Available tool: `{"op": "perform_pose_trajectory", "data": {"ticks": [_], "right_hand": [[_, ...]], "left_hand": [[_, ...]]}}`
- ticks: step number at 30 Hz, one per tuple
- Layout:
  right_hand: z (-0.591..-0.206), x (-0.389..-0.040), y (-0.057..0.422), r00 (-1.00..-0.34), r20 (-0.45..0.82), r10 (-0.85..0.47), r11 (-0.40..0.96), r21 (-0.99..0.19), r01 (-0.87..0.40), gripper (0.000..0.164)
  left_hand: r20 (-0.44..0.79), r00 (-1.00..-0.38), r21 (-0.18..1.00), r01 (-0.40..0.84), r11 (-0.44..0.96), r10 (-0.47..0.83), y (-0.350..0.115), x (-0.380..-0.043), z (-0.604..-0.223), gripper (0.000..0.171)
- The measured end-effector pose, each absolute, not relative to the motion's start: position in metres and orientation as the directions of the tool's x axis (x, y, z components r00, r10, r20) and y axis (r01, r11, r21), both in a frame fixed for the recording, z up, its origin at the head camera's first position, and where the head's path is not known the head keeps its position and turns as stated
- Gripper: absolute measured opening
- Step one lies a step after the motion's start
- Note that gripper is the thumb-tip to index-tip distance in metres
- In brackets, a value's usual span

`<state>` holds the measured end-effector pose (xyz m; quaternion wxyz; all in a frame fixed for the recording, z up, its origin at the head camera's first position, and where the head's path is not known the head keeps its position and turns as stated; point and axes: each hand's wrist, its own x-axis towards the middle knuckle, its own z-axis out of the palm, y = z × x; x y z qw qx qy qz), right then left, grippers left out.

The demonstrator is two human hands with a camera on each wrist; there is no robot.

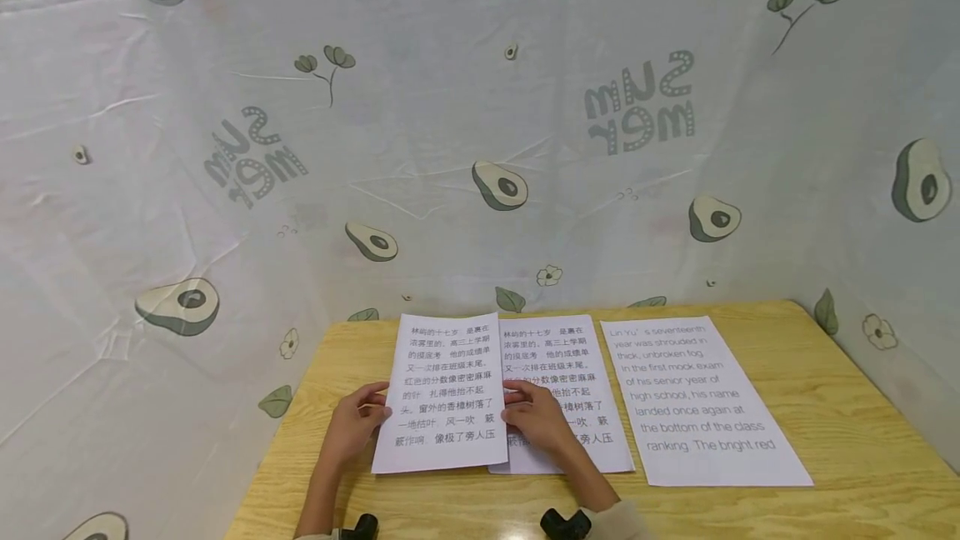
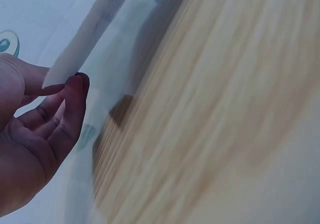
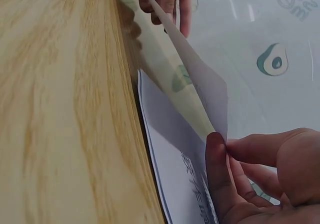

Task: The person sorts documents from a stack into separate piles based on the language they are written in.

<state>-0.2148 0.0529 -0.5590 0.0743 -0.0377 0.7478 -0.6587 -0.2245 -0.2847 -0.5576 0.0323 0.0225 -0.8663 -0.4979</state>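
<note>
A printed sheet of paper [image 1: 442,394] with Chinese text is held slightly above the table. My left hand [image 1: 354,423] pinches its left edge between thumb and fingers; in the left wrist view the same hand [image 2: 42,119] grips the thin sheet [image 2: 82,39]. My right hand [image 1: 542,419] pinches the right edge. The right wrist view has that hand [image 3: 255,174] with the raised sheet [image 3: 200,79] bent a little between both hands. Beneath its right side lies a second sheet with Chinese text [image 1: 555,357], partly covered by the held sheet and the right hand.
To the right, a sheet with English text [image 1: 690,407] lies flat on the wooden table [image 1: 847,423]. A pale cloth [image 1: 420,107] printed with avocados and leaves hangs behind and at both sides of the table.
</note>
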Motion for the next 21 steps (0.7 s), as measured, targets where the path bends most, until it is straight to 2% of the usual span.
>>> {"op": "perform_pose_trajectory", "data": {"ticks": [11, 21], "right_hand": [[-0.558, -0.213, 0.025, -0.985, -0.012, -0.173, 0.075, -0.997, -0.001, 0.055], [-0.56, -0.214, 0.016, -0.987, 0.016, -0.158, 0.122, -0.992, -0.036, 0.052]], "left_hand": [[0.001, -0.998, 0.862, -0.032, 0.506, -0.064, -0.315, -0.223, -0.558, 0.044], [-0.008, -0.998, 0.868, -0.036, 0.495, -0.059, -0.322, -0.224, -0.563, 0.045]]}}
